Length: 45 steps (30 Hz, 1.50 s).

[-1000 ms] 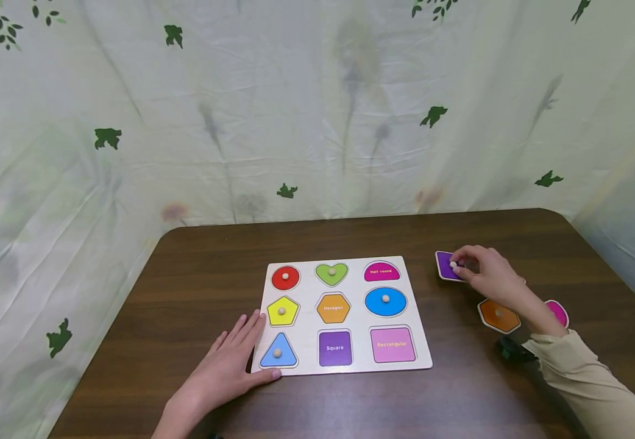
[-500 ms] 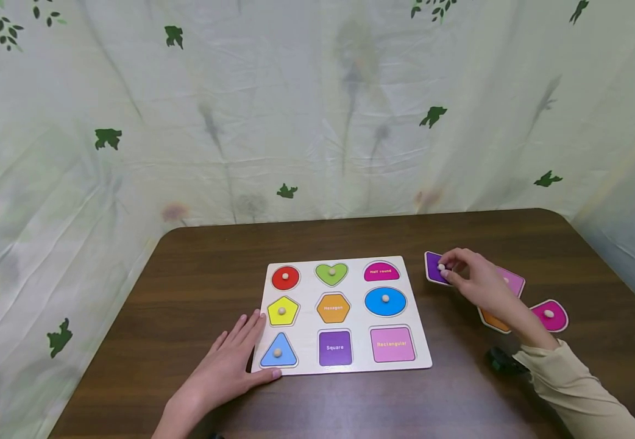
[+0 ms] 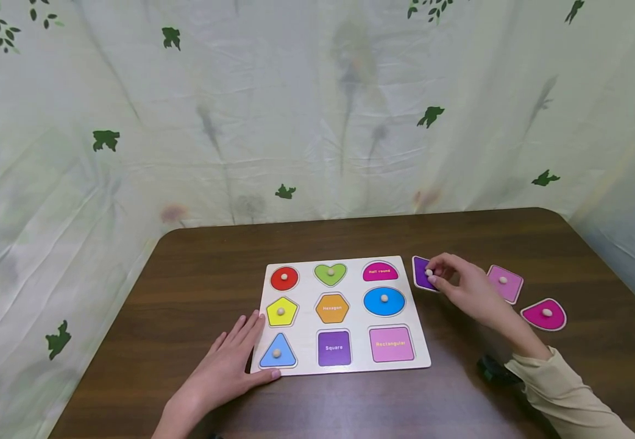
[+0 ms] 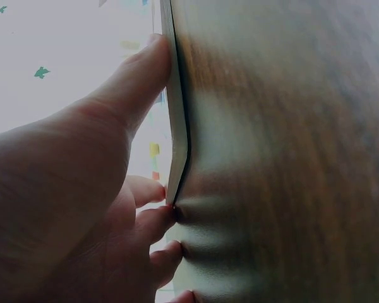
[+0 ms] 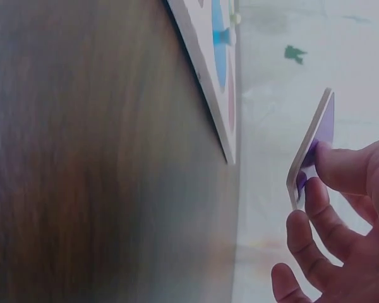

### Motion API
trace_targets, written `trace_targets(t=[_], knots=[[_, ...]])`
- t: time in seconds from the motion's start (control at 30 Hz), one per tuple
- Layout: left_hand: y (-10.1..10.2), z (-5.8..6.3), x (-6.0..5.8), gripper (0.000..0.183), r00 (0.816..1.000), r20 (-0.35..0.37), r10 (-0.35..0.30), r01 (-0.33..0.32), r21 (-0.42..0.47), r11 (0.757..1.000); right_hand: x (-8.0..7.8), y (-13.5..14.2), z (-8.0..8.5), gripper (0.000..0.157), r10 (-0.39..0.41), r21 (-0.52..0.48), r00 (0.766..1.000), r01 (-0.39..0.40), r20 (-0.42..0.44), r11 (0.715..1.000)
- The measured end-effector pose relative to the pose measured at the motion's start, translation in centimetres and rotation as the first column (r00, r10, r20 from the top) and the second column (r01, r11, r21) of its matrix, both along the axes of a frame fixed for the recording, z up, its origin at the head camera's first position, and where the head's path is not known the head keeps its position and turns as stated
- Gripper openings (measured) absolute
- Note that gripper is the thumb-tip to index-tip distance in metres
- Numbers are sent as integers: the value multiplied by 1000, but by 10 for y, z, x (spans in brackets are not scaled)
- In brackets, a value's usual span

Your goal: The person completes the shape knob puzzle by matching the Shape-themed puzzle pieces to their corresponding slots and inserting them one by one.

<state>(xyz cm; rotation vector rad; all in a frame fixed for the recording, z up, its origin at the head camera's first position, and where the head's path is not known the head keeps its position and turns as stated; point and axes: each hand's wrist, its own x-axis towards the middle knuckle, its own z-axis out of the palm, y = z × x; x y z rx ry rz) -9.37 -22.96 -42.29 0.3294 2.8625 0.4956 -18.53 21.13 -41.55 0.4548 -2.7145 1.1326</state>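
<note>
- Two hands: the left hand (image 3: pixel 230 360) lies spread, fingers nearly straight, along the near edge of the puzzle board (image 3: pixel 306 292); the right hand (image 3: pixel 465 286) pinches one purple square piece (image 3: pixel 420 272) between thumb and fingertips.
- One puzzle board, flat on the desk (image 3: pixel 213 262), right of the left hand and left of the right hand, with nine shapes in three rows of three.
- Five of those shapes are knobbed pieces: red circle (image 3: pixel 278 278), green heart (image 3: pixel 324 272), yellow pentagon (image 3: pixel 273 314), blue oval (image 3: pixel 373 302) and blue triangle (image 3: pixel 276 362), the triangle nearest the left hand's thumb.
- Four are printed slots: "Half round" (image 3: pixel 380 264), "Hexagon" (image 3: pixel 331 317), "Square" (image 3: pixel 334 358) and "Rectangular" (image 3: pixel 392 353).
- Three pieces show off the board: the purple square one, held at the right hand's left; a pink rectangle (image 3: pixel 509 286), just beyond that hand's wrist on its right; and a magenta half round (image 3: pixel 535 319), right of the forearm.
- The held piece is raised above the desk, just beside the board's far right corner.
- Its face is deep purple with a pale rim; a small round white knob stands where the fingers pinch. The right wrist view shows its thin, pale side nearly edge-on.
</note>
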Motion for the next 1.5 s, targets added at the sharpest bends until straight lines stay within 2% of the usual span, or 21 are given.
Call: trace_targets(t=[0.67,1.17,1.5], knots=[[0,0,-1,108,1000,7,3,-3,0,1000,20,-30,-1,22,53,-21,998,-52,27,998],[0,1,0,108,1000,8,1,-1,5,1000,33,-52,-5,22,167,-39,986,-168,-27,985],[0,-2,-2,110,1000,17,9,-9,-9,1000,41,-70,-8,21,228,-58,974,-226,19,972]])
